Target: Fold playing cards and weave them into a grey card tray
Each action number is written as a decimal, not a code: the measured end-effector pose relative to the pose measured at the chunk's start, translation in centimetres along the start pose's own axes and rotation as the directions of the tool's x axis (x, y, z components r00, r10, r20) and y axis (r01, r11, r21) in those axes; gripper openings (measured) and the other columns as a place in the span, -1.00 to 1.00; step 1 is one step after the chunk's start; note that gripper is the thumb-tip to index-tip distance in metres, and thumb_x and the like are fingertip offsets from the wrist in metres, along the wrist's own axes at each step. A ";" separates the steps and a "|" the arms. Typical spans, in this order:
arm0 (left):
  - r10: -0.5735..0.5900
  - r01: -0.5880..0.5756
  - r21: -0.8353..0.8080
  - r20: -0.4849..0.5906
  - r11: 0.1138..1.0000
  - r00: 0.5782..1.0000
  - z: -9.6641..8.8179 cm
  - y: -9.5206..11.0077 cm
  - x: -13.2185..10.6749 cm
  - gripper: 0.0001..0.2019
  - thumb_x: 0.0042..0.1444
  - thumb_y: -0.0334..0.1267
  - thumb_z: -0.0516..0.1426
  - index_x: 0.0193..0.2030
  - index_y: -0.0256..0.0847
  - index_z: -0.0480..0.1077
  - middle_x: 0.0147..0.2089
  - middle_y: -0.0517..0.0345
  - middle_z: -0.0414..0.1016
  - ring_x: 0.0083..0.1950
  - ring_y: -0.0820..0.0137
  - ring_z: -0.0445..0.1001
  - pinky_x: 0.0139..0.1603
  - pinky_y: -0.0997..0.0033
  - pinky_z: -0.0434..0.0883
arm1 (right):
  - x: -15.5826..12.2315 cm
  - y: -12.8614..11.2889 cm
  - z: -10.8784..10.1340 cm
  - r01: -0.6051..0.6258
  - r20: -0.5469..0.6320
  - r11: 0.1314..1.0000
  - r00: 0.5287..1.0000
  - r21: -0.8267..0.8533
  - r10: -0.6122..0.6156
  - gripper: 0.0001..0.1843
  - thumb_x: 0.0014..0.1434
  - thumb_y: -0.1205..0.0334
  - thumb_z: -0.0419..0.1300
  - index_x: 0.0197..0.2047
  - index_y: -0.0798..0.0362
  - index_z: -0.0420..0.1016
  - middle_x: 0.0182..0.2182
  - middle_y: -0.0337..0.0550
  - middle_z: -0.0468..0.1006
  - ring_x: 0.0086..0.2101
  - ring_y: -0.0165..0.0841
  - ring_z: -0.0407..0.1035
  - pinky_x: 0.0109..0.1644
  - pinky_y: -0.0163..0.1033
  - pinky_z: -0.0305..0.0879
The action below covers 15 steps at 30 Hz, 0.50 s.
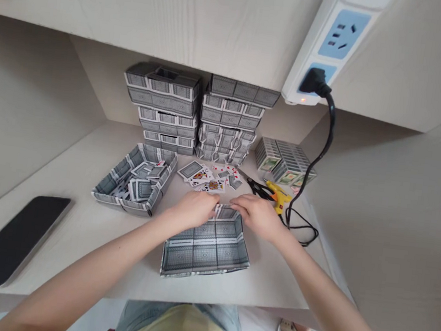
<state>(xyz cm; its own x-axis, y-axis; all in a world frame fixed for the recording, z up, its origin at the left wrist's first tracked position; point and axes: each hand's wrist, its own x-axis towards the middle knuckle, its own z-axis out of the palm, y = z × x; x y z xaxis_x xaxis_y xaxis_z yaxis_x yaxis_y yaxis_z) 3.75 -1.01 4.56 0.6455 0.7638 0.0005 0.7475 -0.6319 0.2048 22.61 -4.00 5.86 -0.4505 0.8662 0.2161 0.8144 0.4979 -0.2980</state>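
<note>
An open box made of grey-backed playing cards [206,249] sits on the desk in front of me, its floor and low walls pieced together from cards. At the left part of its far wall, my left hand [198,208] is closed on the rim. My right hand [259,215] pinches the same wall near the far right corner. Just beyond my hands lie loose playing cards [212,185], some face up and some face down. Black-handled scissors [261,189] and a yellow glue gun [279,196] lie past my right hand.
Another card box [100,194] holding loose cards stands at left, near a dark phone [13,240]. Stacked card boxes [168,101] rise at the back. Packed card decks [284,162] sit back right. A black cord [330,130] hangs from a power strip [335,46].
</note>
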 end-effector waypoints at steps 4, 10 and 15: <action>-0.132 0.130 -0.085 -0.015 0.988 0.991 -0.7 -2.3 -0.5 -0.80 0.01 -0.15 0.02 -0.37 -0.22 0.37 -0.35 0.00 0.48 -0.27 0.26 0.44 -0.29 0.38 0.31 | -0.4 1.8 1.1 -0.158 -0.326 0.919 0.902 0.362 0.283 -0.70 0.12 0.09 -0.01 -0.17 0.05 0.39 -0.21 -0.09 0.46 -0.18 -0.32 0.31 -0.08 -0.21 0.17; -0.248 0.128 -0.545 -0.152 0.828 0.957 -0.5 -4.1 -0.1 -0.71 0.05 -0.14 -0.03 -0.17 -0.24 0.31 -0.15 0.06 0.45 -0.11 0.31 0.39 -0.11 0.38 0.29 | 0.3 2.5 5.0 -0.238 -0.034 0.424 0.841 0.874 0.541 -0.42 0.19 -0.03 -0.38 -0.05 0.10 0.29 -0.20 0.01 0.46 -0.25 -0.28 0.38 -0.24 -0.14 0.29; -0.380 0.183 -0.631 -0.191 0.754 0.905 0.8 -3.3 0.7 -0.69 0.07 -0.17 -0.05 -0.10 -0.30 0.24 -0.07 -0.03 0.40 -0.07 0.28 0.36 -0.10 0.33 0.30 | 2.0 -0.2 5.9 -0.196 -0.047 0.580 0.925 0.791 0.377 -0.35 0.21 0.05 -0.49 -0.06 0.13 0.30 -0.30 0.00 0.50 -0.28 -0.26 0.39 -0.25 -0.13 0.30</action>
<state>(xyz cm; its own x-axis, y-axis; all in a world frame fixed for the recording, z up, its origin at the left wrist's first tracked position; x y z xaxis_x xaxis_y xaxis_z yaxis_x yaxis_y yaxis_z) 1.84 1.49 3.09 0.2700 0.9566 0.1099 0.5825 -0.2532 0.7724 19.41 -2.17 0.89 -0.0932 0.9870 0.1311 0.2711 0.1519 -0.9505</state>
